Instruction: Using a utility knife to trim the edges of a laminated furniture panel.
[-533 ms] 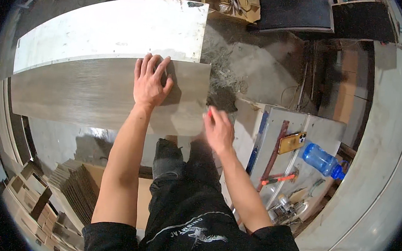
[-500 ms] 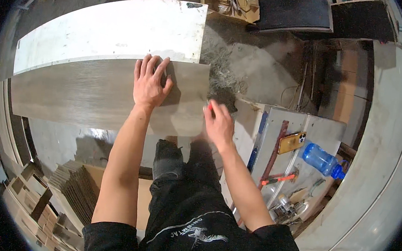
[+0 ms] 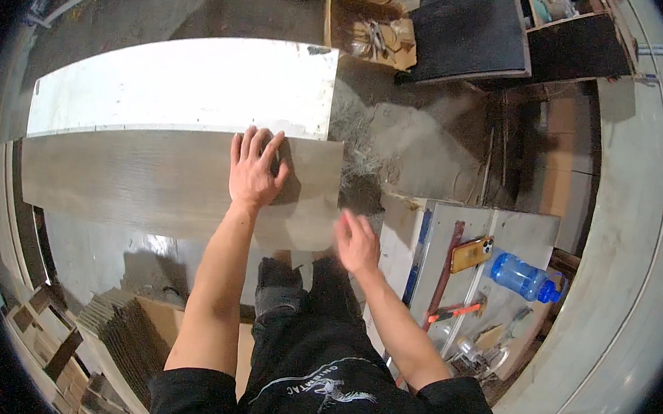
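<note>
A long wood-grain board (image 3: 131,183) lies crosswise in front of me, its far edge against a white board (image 3: 193,83). My left hand (image 3: 256,178) rests on its right half, palm down and fingers spread near the far edge. At the board's right end, close to the near corner, my right hand (image 3: 360,244) is closed with the fingertips at the edge. A bit of red shows between those fingers; it is small and blurred, so its kind cannot be made out.
To my right, a worktop (image 3: 462,279) carries a phone (image 3: 471,255), a blue water bottle (image 3: 524,278) and an orange-red cutter (image 3: 454,313). Shavings (image 3: 360,143) lie past the board's right end. A cardboard box (image 3: 341,33) stands farther back; stacked panels (image 3: 123,327) stand at lower left.
The whole view has tilted, so everything sits lower in the picture. My right hand has moved slightly nearer to me along the board's right end. My left hand stays on the board.
</note>
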Demonstrator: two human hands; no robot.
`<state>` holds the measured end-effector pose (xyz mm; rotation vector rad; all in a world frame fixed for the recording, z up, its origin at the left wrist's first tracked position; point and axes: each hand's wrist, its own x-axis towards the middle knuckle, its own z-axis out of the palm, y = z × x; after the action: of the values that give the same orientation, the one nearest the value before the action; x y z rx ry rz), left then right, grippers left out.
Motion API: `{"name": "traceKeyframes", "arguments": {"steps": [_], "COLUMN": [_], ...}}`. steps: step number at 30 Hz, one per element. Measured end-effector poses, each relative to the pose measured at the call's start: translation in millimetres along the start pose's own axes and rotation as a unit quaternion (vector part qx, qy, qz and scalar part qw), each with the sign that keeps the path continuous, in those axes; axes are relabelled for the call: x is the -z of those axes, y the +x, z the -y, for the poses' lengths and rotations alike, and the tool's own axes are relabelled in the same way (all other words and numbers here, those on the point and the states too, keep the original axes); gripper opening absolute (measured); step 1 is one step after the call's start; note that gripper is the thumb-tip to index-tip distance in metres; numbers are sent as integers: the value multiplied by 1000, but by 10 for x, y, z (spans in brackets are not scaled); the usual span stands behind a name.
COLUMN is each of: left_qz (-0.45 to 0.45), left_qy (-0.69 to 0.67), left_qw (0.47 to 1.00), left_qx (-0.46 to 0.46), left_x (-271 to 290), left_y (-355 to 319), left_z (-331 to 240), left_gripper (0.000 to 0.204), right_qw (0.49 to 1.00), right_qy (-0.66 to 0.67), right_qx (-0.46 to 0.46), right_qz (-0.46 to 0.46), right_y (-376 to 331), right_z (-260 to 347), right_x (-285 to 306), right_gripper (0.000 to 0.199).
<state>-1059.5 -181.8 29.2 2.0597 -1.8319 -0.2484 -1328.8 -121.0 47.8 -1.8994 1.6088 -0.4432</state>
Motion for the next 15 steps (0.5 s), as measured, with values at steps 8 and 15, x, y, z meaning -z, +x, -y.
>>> {"name": "traceKeyframes", "arguments": {"steps": [8,15], "left_qz": [18,91], "left_qy": [6,-22], "left_qw": [1000,992], "left_qx": [-3,80], "left_x": [38,94], "left_y": [-42,-62], "left_z": [-11,-228], "left_gripper": [61,64], "right_qw": [997,733], "right_qy": [66,590], "right_qx": [-29,-318], "right_qz": [-37,118], "right_y": [1373,110], "right_z": [332,394], "right_x": [371,567], "right_gripper": [42,47]}}
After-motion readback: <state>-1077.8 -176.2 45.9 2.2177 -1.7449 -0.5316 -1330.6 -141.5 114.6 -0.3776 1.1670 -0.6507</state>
